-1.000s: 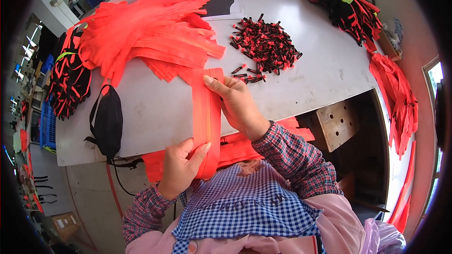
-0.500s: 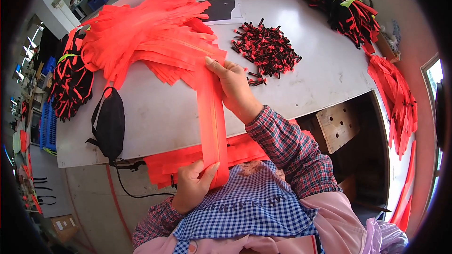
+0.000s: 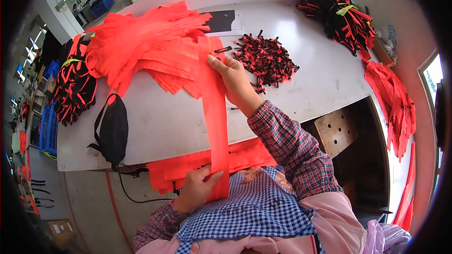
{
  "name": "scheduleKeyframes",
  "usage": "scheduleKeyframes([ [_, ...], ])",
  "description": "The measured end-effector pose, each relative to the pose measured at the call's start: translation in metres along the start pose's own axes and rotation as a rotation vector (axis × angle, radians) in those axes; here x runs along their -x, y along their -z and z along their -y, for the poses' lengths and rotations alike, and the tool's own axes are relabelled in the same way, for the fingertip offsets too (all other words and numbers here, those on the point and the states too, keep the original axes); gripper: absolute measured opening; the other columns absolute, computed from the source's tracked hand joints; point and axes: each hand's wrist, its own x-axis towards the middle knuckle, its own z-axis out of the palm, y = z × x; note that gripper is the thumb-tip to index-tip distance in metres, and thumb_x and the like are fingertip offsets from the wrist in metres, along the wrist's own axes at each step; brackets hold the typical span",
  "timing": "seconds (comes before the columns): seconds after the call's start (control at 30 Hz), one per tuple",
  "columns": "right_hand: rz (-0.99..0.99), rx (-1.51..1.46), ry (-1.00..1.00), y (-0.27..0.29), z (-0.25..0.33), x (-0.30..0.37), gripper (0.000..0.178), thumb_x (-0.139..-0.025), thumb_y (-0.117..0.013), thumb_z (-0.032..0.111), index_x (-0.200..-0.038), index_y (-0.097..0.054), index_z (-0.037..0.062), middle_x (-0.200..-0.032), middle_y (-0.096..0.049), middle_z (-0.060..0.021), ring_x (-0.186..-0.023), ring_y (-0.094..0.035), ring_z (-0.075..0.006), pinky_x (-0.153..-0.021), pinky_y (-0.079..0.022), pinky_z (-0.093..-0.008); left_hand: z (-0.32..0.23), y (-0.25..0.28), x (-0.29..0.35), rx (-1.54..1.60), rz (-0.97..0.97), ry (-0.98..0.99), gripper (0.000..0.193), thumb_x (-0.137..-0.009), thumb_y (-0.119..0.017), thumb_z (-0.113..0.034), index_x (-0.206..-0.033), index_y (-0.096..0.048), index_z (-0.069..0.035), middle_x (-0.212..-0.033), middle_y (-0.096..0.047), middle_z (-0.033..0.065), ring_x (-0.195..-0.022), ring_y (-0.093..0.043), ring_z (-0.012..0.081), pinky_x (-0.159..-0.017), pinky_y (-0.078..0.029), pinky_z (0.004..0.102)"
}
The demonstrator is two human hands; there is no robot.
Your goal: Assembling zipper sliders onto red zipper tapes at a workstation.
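The strip (image 3: 215,113) running down the middle of the frame is bright orange-red, the same shade as the heap of strips (image 3: 150,47) in the upper left. The small pieces (image 3: 266,59) in the upper centre are black with red. The table (image 3: 165,122) is pale grey. A pouch (image 3: 114,129) at left is black. The sleeve (image 3: 292,146) is red-and-grey plaid, the apron (image 3: 254,211) blue-and-white gingham. Bundles (image 3: 346,16) at upper right are black and red with a yellow-green tie.

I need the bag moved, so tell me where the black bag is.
In the head view, the black bag lies on the grey table's left part, near the front edge, below the orange strip pile and left of the left hand.
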Motion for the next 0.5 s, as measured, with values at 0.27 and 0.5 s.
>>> scheduleKeyframes([
  [0.27, 0.696, 0.423, 0.021, -0.045, 0.042, 0.056, 0.02, -0.096, -0.073, 0.018, -0.103, -0.067, 0.0006, -0.09, -0.064, 0.0063, -0.085, -0.052, -0.0008, -0.075, -0.048, -0.0227, -0.052, 0.093, -0.066, 0.795, -0.178, -0.317, 0.053, -0.104, -0.058, -0.039, -0.139, -0.053, 0.001, -0.132, -0.061, 0.0102, -0.117, -0.062, 0.0187, -0.101, -0.049, 0.0366],
  [0.5, 0.785, 0.672, -0.347, -0.015, 0.107, 0.095, 0.04, -0.088, -0.079, 0.014, -0.12, -0.065, -0.0049, -0.106, -0.068, 0.0002, -0.097, -0.059, -0.0073, -0.088, -0.05, -0.0271, -0.061, 0.121, -0.062, 0.784, -0.584, -0.513, 0.026, -0.102, -0.06, -0.013, -0.128, -0.063, -0.009, -0.12, -0.067, 0.0031, -0.108, -0.066, 0.0151, -0.087, -0.056, 0.0327],
])
